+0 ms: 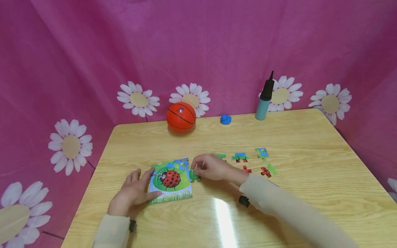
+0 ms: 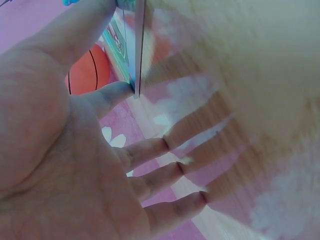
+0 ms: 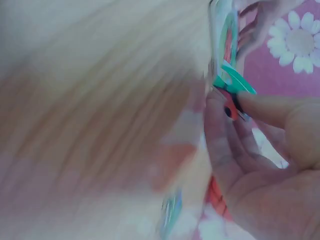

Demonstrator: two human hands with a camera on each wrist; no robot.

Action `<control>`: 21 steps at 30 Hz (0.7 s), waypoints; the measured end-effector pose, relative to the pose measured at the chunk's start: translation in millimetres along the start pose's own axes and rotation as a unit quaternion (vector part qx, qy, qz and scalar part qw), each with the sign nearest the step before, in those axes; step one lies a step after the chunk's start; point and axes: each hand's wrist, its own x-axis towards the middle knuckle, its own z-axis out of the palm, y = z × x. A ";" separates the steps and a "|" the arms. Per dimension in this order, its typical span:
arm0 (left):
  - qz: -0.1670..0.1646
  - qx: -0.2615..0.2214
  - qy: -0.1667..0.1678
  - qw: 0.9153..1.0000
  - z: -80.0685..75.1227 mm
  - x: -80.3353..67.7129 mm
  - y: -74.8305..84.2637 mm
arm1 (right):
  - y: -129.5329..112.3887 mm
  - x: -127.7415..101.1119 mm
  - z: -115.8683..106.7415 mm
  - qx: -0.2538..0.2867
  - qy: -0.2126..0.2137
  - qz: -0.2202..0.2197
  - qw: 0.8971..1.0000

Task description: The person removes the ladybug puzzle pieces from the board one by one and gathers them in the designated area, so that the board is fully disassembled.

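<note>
A square ladybug picture board [image 1: 184,193] lies flat on the table in the head view. My left hand [image 1: 131,193] rests against its left side, thumb over the lower left part and index finger at the upper left corner. In the left wrist view, those fingers stretch out straight and the index fingertip touches the board's edge [image 2: 139,55]. Just off the board's right side, my right hand [image 1: 214,168] pinches a jigsaw piece [image 3: 236,81] between thumb and fingers. Green and red with a black spot show on that piece; the fingers cover part of it.
Several loose jigsaw pieces [image 1: 240,156] lie right of my right hand, some partly behind the forearm. Along the table's back edge stand a red ball [image 1: 181,117], a blue rubber duck [image 1: 225,119] and a teal hand pump [image 1: 263,106]. A magenta flowered curtain [image 1: 217,51] hangs behind.
</note>
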 end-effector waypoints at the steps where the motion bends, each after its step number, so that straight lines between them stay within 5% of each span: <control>1: 0.002 0.002 0.000 1.000 -0.3 0.7 0.1 | 3.4 -5.3 -5.8 -0.009 -0.009 0.004 1.000; 11: 0.005 0.000 -0.001 1.000 -2.3 2.7 -4.1 | 29.5 -40.6 -40.5 -0.077 -0.039 0.006 0.996; 21: 0.003 -0.006 -0.001 1.000 4.2 9.2 -10.7 | 34.9 -45.7 -40.8 -0.111 -0.011 0.009 0.994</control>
